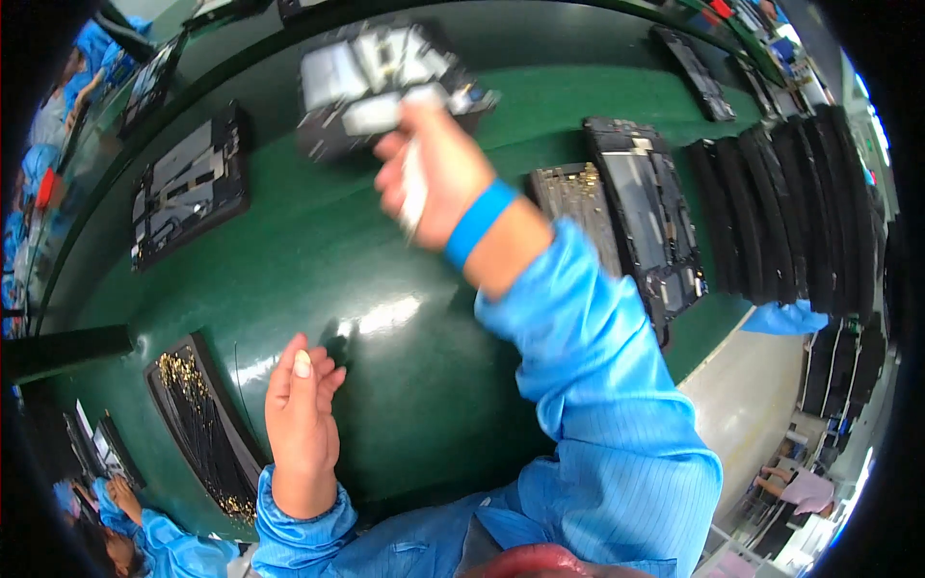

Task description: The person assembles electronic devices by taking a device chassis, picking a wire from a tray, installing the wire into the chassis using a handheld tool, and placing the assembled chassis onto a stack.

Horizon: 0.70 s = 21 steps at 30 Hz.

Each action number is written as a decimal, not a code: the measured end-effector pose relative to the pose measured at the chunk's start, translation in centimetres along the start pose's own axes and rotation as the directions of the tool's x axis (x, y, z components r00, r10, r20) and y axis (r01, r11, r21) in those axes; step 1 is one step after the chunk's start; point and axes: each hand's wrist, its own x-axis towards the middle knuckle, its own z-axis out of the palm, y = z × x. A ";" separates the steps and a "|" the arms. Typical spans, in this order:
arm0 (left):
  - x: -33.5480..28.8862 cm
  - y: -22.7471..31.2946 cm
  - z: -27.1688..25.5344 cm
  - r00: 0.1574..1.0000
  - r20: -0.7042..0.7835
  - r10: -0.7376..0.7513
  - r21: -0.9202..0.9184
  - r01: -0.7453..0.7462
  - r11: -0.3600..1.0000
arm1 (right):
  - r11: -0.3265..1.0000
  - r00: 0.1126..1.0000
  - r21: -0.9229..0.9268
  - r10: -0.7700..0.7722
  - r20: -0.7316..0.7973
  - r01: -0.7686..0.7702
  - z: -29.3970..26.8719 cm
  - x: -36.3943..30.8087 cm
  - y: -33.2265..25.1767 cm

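Right hand (434, 173): closed on a device chassis (376, 77), raised above the tabletop (318, 260) far edge. Left hand (301, 424): loosely open, resting near the screw tray (198, 414) at the left edge. Stacked frames (790, 212) awaited handling at the right edge; work judged midway.

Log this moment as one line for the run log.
right hand: raised, gripping device frame | left hand: empty, resting near tray of thin cables | green belt: more frames lying flat
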 end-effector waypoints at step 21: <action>-2.3 0.1 -3.0 0.937 0.020 0.350 0.912 -0.161 0.377 | 0.342 0.600 -0.940 0.751 0.277 0.005 -8.4 -16.7 12.7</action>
